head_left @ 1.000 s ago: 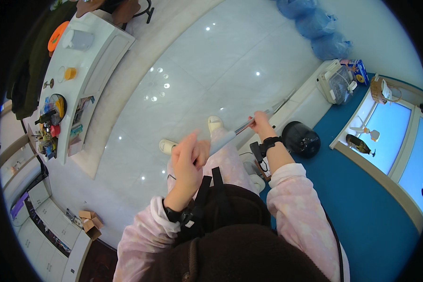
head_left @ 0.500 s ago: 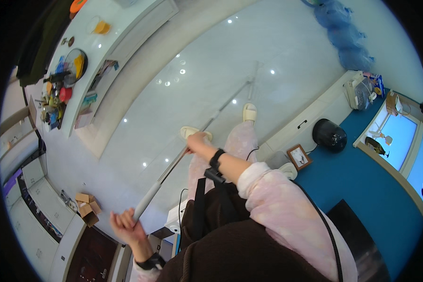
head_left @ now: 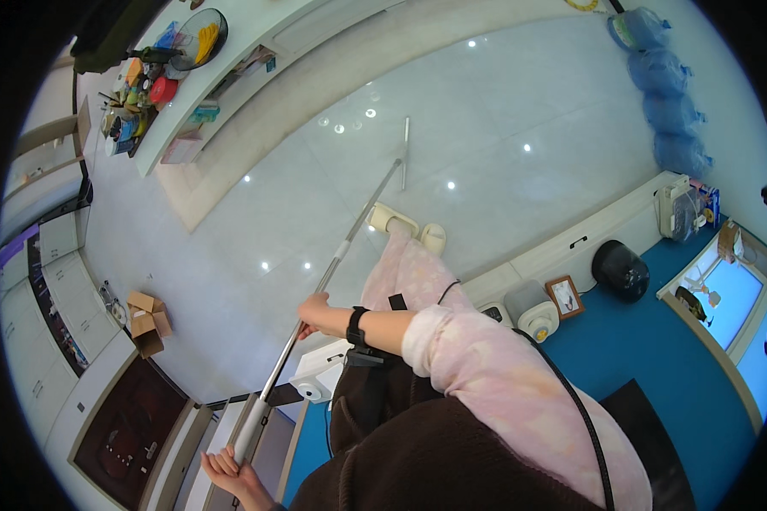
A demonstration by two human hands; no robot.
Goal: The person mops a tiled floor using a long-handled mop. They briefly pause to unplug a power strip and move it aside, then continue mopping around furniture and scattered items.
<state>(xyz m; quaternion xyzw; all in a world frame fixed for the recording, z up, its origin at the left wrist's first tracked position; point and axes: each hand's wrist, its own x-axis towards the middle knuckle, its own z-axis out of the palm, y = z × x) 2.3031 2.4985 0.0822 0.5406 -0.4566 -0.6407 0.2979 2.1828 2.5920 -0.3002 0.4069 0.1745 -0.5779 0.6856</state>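
Head view, looking down along the body to a glossy pale floor [head_left: 230,255]. Long-handled floor wiper [head_left: 332,264] held in both hands, its long axis running diagonally from lower left, near the body, to upper right, out over the floor. Right hand [head_left: 314,313] wrapped shut around the mid-shaft, black watch at the wrist, pink sleeve behind. Left hand [head_left: 228,467] at the lower edge, fingers curled about the grey end of the handle; closure of this grip only partly visible, though seemingly closed on the handle. Working end lying well ahead of both hands, past the two pale slippers [head_left: 407,226]; right hand the nearer to it. Shaft slim, metallic, with a lighter collar partway along; head [head_left: 406,153] a thin pale bar set crosswise to the shaft, resting on the floor or just above it, contact not discernible. Elsewhere: long white worktop [head_left: 230,81] at upper left carrying small colourful items; open cardboard box [head_left: 147,322] on the floor at left; blue water bottles [head_left: 665,85] at upper right; black rounded object [head_left: 619,270] and small framed picture [head_left: 565,295] on blue flooring at right.
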